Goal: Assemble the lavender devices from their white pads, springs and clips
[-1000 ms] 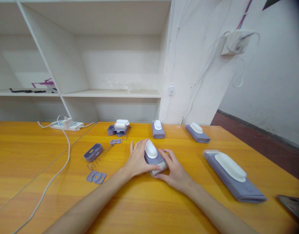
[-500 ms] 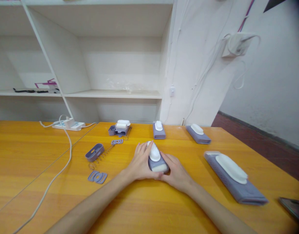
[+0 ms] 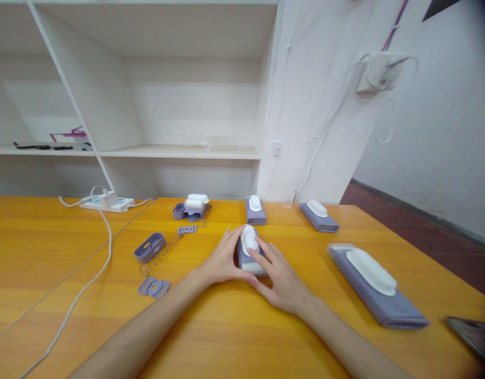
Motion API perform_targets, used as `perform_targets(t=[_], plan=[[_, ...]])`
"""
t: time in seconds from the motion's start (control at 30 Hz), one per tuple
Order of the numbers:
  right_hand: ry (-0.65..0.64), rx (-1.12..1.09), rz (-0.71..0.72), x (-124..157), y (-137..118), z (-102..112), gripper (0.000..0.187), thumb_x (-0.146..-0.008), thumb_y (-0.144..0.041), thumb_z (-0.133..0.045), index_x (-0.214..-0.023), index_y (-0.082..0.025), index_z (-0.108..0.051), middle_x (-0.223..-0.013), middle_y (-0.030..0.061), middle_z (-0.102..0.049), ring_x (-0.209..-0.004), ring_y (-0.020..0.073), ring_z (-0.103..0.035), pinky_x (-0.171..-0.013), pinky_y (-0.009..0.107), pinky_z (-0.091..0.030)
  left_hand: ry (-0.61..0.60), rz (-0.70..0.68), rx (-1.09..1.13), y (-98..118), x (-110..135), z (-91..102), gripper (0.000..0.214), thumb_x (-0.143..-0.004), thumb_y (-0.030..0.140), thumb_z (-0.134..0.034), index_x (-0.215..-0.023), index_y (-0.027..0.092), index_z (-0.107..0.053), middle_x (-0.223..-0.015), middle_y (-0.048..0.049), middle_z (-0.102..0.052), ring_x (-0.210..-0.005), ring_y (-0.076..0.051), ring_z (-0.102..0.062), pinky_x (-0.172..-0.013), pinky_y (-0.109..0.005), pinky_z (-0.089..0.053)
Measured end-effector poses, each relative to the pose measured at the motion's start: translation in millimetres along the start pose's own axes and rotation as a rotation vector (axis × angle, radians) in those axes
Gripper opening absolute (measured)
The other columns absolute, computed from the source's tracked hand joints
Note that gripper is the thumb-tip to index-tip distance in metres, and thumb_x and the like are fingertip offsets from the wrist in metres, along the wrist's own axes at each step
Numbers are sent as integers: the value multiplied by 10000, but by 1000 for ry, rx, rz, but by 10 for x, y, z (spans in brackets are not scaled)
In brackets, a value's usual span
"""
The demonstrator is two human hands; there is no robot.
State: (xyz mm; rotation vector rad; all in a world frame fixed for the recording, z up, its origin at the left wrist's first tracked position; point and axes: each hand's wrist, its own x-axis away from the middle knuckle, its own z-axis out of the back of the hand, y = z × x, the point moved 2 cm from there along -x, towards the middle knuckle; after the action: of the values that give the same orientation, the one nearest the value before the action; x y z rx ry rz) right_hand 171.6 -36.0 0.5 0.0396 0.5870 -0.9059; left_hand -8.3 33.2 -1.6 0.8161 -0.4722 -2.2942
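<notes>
1. Left hand point(image 3: 222, 260): the grip is closed round the left flank of the purple-and-white unit point(image 3: 248, 240), with the fingers along its side and the thumb at its near end.
2. Right hand point(image 3: 279, 276): the grip is slack and the fingers are stretched out. They lie across the white cap and the right flank, resting on the unit rather than clasping it.
3. The unit lies flat on the orange surface point(image 3: 234, 337), between the two hands, with its cap seated on the purple body. By its look it is whole or nearly so; whether the cap is fully home cannot be told.
4. Judged done: two small units point(image 3: 255, 209) point(image 3: 318, 216) stand apart along the far edge. A larger unit point(image 3: 374, 284) lies to the right. All are closed, with caps on.
5. Judged left: a part-built piece point(image 3: 190, 207) lies at the far edge. To the left lie loose parts: an open purple shell point(image 3: 149, 246), a coil spring point(image 3: 163, 252), a small flat plate point(image 3: 187, 229) and flat ring pieces point(image 3: 154, 287).
6. Periphery: a power strip point(image 3: 106, 201) with a white cable point(image 3: 109, 242) lies at far left, and white shelves point(image 3: 179, 151) stand behind.
</notes>
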Motion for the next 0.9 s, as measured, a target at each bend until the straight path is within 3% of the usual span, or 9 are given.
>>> perform_targets(t=[0.13,0.27,0.43,0.6,0.73,0.9], plan=[[20,23,-19,3,-8,18,584,-794,-270,-565,-1349,-243,-386,-1387,121,-360,-1275,281,-331,-1063,548,-212,87,43,-92,-103,-6,130,873,-629,602,-657,-1333,218,-313,-1347,-106,-428,-1252,-271,-378,-1079,-468,-231],[24,37,-25,-4,-12,31,538,-766,-252,-584,-1290,-262,-461,-1377,114,-366,-1254,306,-344,-1036,583,-227,159,118,-252,-173,-24,230,351,-895,440,-370,-1113,211,-521,-1132,-68,-570,-1090,-206,-498,-977,-377,-351],[9,9,-19,-16,-33,39,478,-768,-257,-579,-1235,-204,-491,-1414,128,-302,-1288,305,-294,-1062,538,-226,327,410,-653,-329,1,333,305,-900,345,-328,-1000,166,-553,-995,-108,-581,-983,-243,-519,-870,-377,-372],[9,-80,-33,-1,-37,24,318,-799,-285,-555,-1090,-163,-519,-1404,142,-317,-1269,274,-340,-1053,439,-311,336,654,-908,-446,93,326,336,-846,347,-385,-1028,99,-518,-976,-161,-583,-958,-303,-526,-864,-442,-320],[39,-99,-48,5,-36,26,245,-818,-288,-534,-1034,-174,-513,-1382,141,-347,-1248,265,-373,-1036,424,-341,260,673,-940,-400,110,287,360,-859,343,-339,-1024,85,-527,-910,-175,-622,-881,-306,-565,-891,-494,-255],[43,-92,-56,-3,-41,29,235,-816,-286,-535,-1024,-180,-512,-1375,142,-350,-1246,271,-374,-1034,431,-342,143,541,-908,-239,95,177,355,-885,311,-283,-950,111,-569,-824,-180,-638,-835,-313,-591,-833,-481,-278]])
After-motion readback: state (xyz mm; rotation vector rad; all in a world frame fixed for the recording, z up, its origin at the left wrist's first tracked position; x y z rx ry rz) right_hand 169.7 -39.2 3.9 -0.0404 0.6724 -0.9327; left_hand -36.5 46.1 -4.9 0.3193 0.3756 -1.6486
